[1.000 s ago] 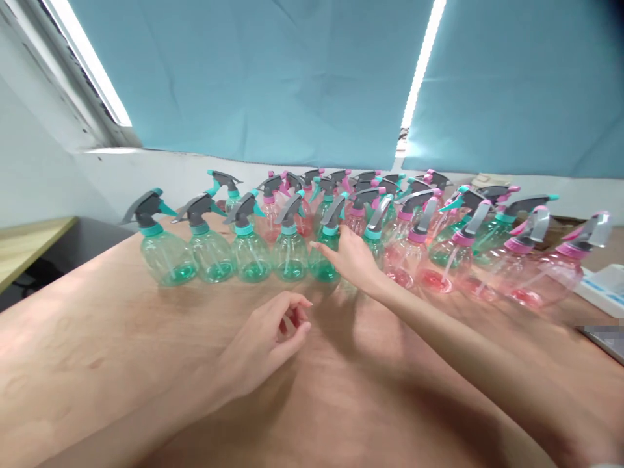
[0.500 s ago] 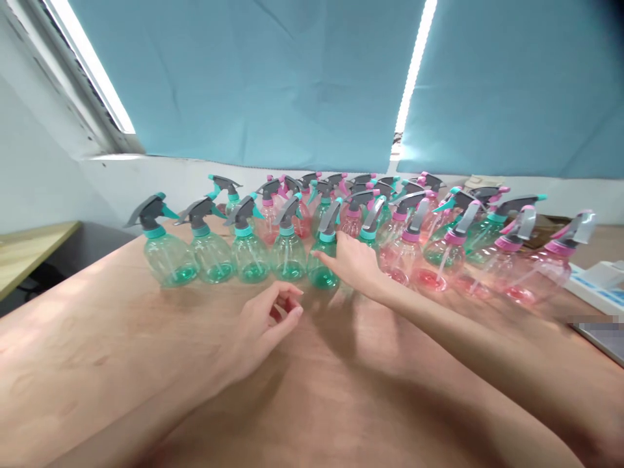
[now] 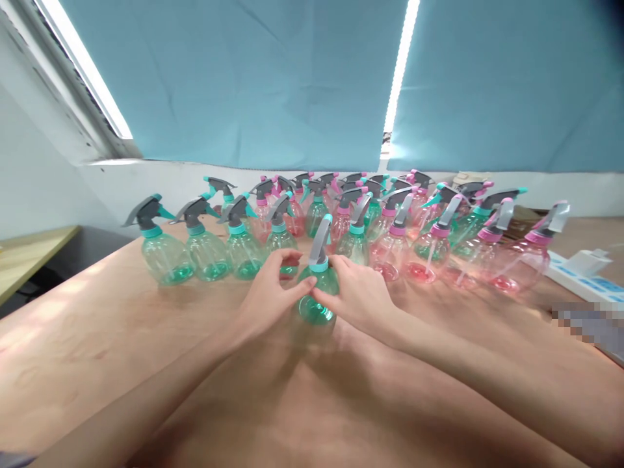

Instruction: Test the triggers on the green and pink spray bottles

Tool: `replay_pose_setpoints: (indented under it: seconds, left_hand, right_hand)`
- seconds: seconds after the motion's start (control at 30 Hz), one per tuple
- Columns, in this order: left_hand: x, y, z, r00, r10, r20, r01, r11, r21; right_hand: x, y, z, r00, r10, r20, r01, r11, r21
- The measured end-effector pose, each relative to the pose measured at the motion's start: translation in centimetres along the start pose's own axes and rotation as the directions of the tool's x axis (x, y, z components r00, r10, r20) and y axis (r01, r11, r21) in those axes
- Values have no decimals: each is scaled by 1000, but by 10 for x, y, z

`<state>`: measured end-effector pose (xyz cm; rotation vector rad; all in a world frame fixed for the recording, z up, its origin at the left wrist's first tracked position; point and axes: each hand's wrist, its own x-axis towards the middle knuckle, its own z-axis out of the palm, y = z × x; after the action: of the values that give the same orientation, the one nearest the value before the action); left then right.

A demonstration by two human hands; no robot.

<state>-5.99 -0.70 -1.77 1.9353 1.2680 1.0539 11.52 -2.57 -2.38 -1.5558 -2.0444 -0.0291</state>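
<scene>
A broad brown wooden tabletop [image 3: 121, 325] fills the lower half of the view, with pale patches of light along its left edge and soft shadows beneath the arms. Behind it, a blue covering [image 3: 268, 84] hangs over most of the back, split by a bright slit of light [image 3: 400, 71], above a strip of white wall [image 3: 170, 177]. A yellowish side table [image 3: 39, 257] stands at far left, and a white and blue object [image 3: 589, 279] lies at right, near a pixelated patch. Green bottles [image 3: 166, 260] at left and pink bottles [image 3: 387, 250] at right make the front row, with mixed colours behind. Before that row, near the middle, is one green spray bottle [image 3: 319, 305], almost upright; whether its base touches the wood I cannot tell. The right hand [image 3: 363, 292] has its fingers and thumb closed around its right side, while the left hand [image 3: 273, 286] is half open, fingers curved, its thumb at the bottle's left side
</scene>
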Motion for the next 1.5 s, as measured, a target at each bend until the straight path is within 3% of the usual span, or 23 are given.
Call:
replay_pose_setpoints:
  seconds: [0.27,0.5,0.67,0.87,1.03,1.23,1.37,1.5]
  left_hand:
    - [-1,34,19,994,71,87,-74,997,24]
    - [-7,38,23,995,90,42,-89,996,-29]
    - [-11,38,26,993,118,28,-114,988,-107]
    - [-8,31,29,988,148,40,-139,975,-174]
    - [-1,24,26,983,153,102,-131,971,-199]
    - [7,30,26,977,148,152,-117,974,-194]
    - [13,39,30,978,133,163,-105,980,-169]
    - [18,42,32,967,154,201,-120,978,-171]
  right_hand:
    - [-24,2,-1,987,-129,-100,134,990,42]
    - [-37,-1,2,966,-224,-130,245,952,182]
    - [-42,1,10,964,-226,-140,257,926,276]
    - [-46,22,13,936,-353,-19,331,857,394]
    - [-50,63,17,896,-417,149,347,871,349]
    - [-53,109,21,852,-355,385,245,920,306]
    - [-53,117,20,816,-338,469,215,931,297]
    - [-53,119,19,809,-334,483,197,929,312]
